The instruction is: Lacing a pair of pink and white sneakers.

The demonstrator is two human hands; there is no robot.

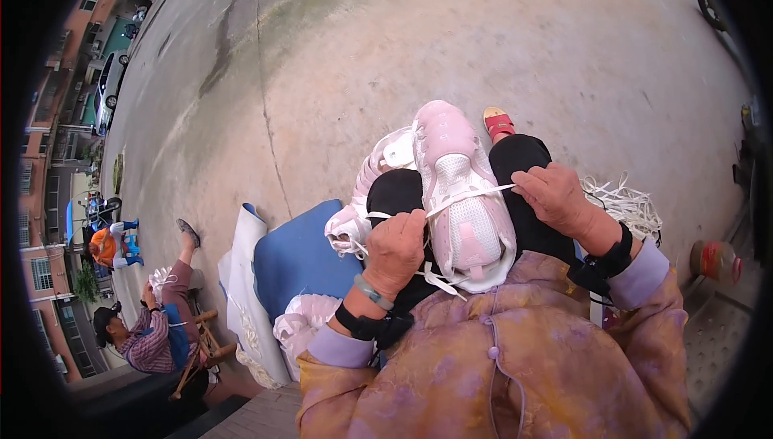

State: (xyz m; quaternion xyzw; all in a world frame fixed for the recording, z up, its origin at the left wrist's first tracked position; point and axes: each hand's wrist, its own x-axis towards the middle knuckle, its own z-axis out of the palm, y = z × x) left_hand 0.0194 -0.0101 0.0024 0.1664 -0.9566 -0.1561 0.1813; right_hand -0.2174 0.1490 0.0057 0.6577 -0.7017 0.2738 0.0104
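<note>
A pink and white sneaker [451,129] lies between my knees, toe pointing away from me. Its white shoelace [463,200] runs across the tongue, stretched between my two hands. My left hand [394,246] is closed on the lace at the shoe's left side, and a loose lace end hangs below it. On the other side my right hand [554,196] pinches the lace near my right knee. What lies inside the curled fingers is mostly hidden. More pink and white shoes [378,167] lie just left of my left knee.
A bundle of white laces [624,207] lies right of my knee. Blue sheeting [310,250] and white sheeting [245,294] lie at the left. A jar with a red label [713,262] stands at the right. Further left, a seated person [157,334] handles something white; another person [103,247] is beyond.
</note>
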